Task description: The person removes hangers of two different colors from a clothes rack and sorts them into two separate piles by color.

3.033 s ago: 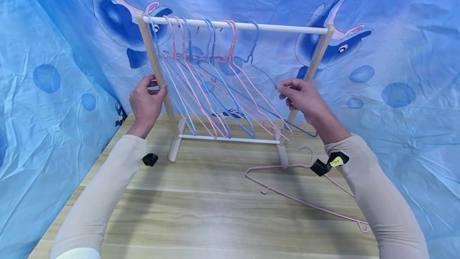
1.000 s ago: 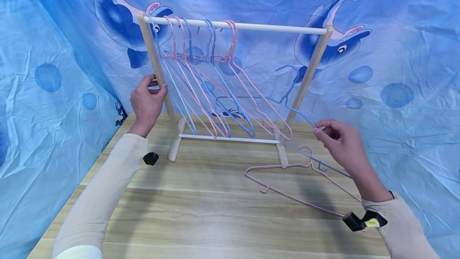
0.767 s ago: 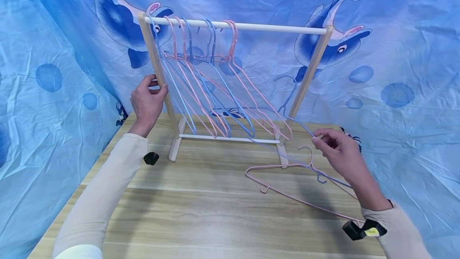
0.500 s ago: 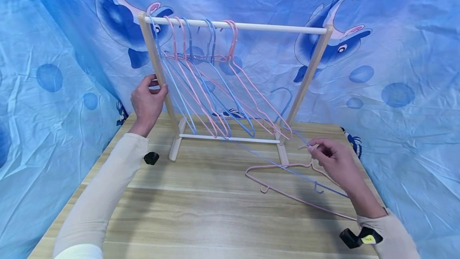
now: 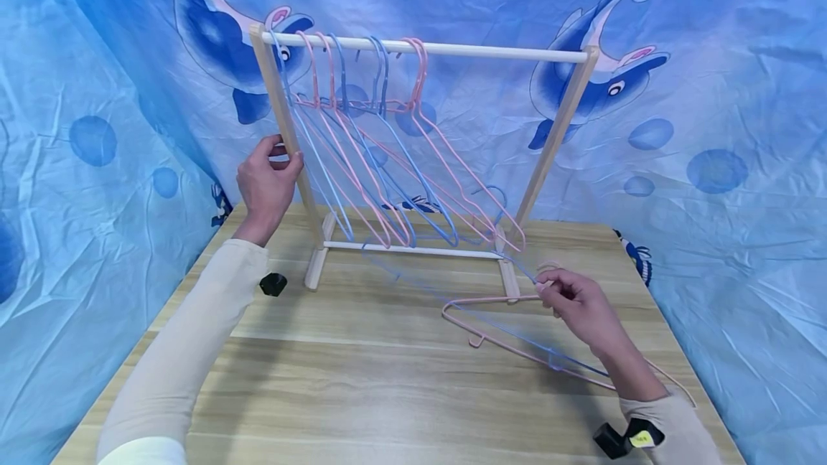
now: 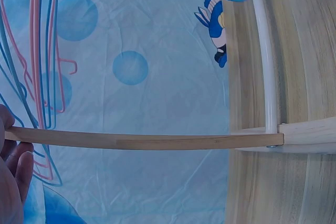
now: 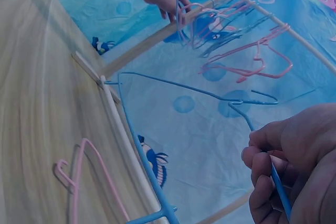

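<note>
My left hand grips the left wooden post of a small clothes rack; its fingers also show at that post in the left wrist view. On the right, my right hand pinches one shoulder of a blue hanger between thumb and fingers. This hanger is tilted low in front of the rack, its hook near the base of the right post. Its long lower bar crosses over a pink hanger lying on the table. Part of the pink hanger is hidden behind my right hand and forearm.
Several pink and blue hangers hang from the left and middle of the white top rail. A white lower rail joins the rack's feet. Blue dolphin-printed cloth surrounds the wooden table.
The blue hanger has come off the top rail's right part, and my right hand has brought it down and forward over the pink hanger. My left hand has stayed on the post.
</note>
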Motion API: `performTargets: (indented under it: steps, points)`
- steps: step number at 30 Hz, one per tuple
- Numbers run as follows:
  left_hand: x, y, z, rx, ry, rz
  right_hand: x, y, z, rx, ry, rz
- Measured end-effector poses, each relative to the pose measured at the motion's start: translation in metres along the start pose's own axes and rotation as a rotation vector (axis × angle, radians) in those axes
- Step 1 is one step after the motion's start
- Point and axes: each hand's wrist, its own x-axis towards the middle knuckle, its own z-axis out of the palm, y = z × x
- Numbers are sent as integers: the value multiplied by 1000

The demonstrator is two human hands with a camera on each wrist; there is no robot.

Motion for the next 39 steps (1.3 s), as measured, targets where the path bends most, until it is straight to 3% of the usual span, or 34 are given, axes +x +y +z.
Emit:
performTargets:
  steps: [14,31,39]
  points:
    - [-2,0,0,-3,-5,-8,10,10,29,196,-169,99]
    - [0,-1,0,-5,2,4,17,-3,67,229,-313,33]
    - [0,0,-1,-6,-2,-3,24,-11,94,309,-415,-32]
